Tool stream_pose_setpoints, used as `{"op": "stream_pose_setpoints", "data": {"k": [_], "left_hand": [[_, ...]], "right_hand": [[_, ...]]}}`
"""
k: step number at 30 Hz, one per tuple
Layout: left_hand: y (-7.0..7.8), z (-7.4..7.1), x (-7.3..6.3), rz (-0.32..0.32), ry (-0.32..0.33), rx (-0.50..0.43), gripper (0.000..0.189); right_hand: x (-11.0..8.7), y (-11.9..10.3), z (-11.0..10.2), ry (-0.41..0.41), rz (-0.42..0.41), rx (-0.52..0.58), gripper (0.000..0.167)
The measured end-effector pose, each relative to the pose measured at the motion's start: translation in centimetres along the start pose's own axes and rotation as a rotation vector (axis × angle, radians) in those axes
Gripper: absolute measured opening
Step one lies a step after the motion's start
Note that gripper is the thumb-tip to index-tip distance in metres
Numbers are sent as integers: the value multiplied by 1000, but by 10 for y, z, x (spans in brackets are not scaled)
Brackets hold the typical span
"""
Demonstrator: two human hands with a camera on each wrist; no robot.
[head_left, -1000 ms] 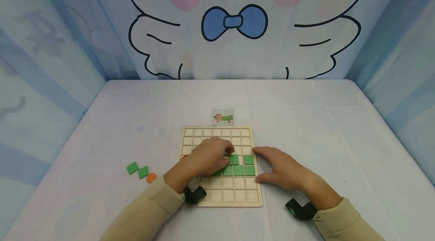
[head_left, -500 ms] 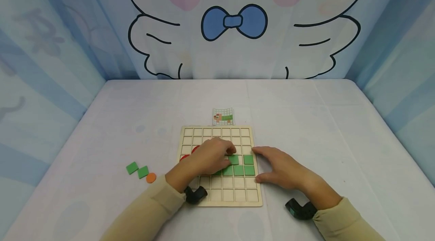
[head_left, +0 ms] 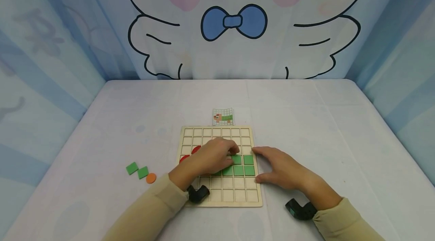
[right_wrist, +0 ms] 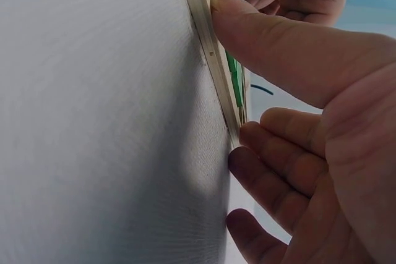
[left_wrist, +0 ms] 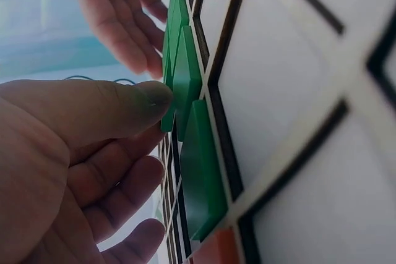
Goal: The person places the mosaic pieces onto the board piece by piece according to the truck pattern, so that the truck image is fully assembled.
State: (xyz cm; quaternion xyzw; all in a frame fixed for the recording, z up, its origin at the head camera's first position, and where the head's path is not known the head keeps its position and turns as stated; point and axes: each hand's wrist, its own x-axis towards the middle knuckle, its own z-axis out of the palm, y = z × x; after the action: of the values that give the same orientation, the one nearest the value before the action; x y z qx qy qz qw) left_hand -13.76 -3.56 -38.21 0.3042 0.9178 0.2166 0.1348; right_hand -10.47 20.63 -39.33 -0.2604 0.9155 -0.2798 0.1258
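On the table lies a wooden grid board (head_left: 234,195), with green square tiles (head_left: 239,170) filling part of two rows. My left hand (head_left: 212,156) reaches over its middle, thumb and fingertips pinching a green square tile (head_left: 236,159) at the upper green row. In the left wrist view the thumb (left_wrist: 148,100) presses right at this tile's edge, close to other tiles in the grid. Two red pieces (head_left: 196,149) show left of the hand, partly covered by it. My right hand (head_left: 285,167) touches the board's right edge with spread thumb and forefinger, seen along the rim (right_wrist: 213,60) too.
Left of the board, two loose green squares (head_left: 132,168) and an orange disc (head_left: 151,178) lie on the white cloth. A small picture card (head_left: 223,116) with a gridded animal pattern sits just beyond the board's far edge. A printed curtain (head_left: 234,56) stands behind the table.
My left hand has shifted slightly right, bringing the pinched green tile beside the rightmost tile in its row. More of the red pieces shows now. The right hand has stayed in place.
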Motion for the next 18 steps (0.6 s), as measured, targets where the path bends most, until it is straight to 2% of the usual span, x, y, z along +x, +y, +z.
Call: {"op": "stream_pose_setpoints", "data": {"k": [18], "left_hand": [[2,3,2,-11,-2,-3,24]], "right_hand": [[0,1,1,2,-5,2,77]]}}
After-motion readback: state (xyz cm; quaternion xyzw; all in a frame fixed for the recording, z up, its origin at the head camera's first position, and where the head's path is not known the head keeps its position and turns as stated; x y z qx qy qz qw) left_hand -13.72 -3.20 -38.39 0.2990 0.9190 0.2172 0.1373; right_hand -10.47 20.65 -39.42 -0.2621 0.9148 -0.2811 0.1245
